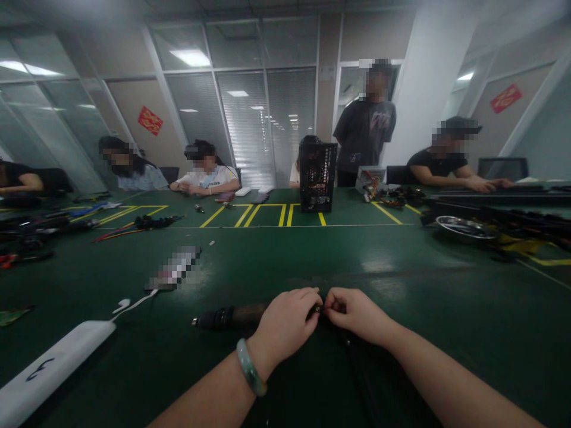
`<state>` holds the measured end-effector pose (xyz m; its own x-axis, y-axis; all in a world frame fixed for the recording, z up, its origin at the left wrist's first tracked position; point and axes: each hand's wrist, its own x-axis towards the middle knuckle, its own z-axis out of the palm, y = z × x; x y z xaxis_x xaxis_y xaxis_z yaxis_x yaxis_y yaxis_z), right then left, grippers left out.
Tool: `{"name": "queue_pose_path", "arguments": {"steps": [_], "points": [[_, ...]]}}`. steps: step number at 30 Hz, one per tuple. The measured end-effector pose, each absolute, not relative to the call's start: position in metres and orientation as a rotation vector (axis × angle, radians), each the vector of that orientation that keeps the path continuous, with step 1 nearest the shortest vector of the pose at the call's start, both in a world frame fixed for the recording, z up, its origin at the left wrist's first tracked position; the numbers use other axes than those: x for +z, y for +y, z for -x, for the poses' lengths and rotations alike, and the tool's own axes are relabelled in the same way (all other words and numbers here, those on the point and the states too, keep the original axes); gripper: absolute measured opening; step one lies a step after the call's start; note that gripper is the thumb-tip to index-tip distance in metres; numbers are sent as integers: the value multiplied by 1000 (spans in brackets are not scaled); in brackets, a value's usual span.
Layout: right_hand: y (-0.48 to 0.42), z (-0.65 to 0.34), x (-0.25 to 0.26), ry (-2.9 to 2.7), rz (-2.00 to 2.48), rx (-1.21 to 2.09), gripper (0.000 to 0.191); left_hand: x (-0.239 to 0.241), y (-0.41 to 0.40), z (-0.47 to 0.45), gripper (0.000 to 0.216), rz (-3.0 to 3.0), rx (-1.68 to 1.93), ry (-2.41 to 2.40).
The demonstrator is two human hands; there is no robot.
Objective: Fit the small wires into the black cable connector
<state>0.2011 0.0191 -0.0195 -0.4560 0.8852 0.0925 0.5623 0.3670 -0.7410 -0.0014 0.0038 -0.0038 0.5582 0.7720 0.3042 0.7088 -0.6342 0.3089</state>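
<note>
A small dark piece (317, 309) sits pinched in the fingertips of the left hand (283, 327), while the right hand's (359, 315) fingers are drawn together just beside it, their hold too obscured to tell. A dark cylindrical tool (218, 318) lies left of the grip on the green table (267, 255), with a black perforated tower (317, 190) standing well beyond.

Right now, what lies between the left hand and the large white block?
The head view shows the dark cylindrical tool, then bare green tabletop up to the white block.
</note>
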Motion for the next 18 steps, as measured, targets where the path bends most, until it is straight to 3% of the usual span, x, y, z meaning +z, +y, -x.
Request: {"name": "queue_pose_path", "arguments": {"steps": [18], "points": [[19, -201, -18, -2141, 1262, 907, 5, -2, 2, 1, 15, -2614, 612, 1305]]}}
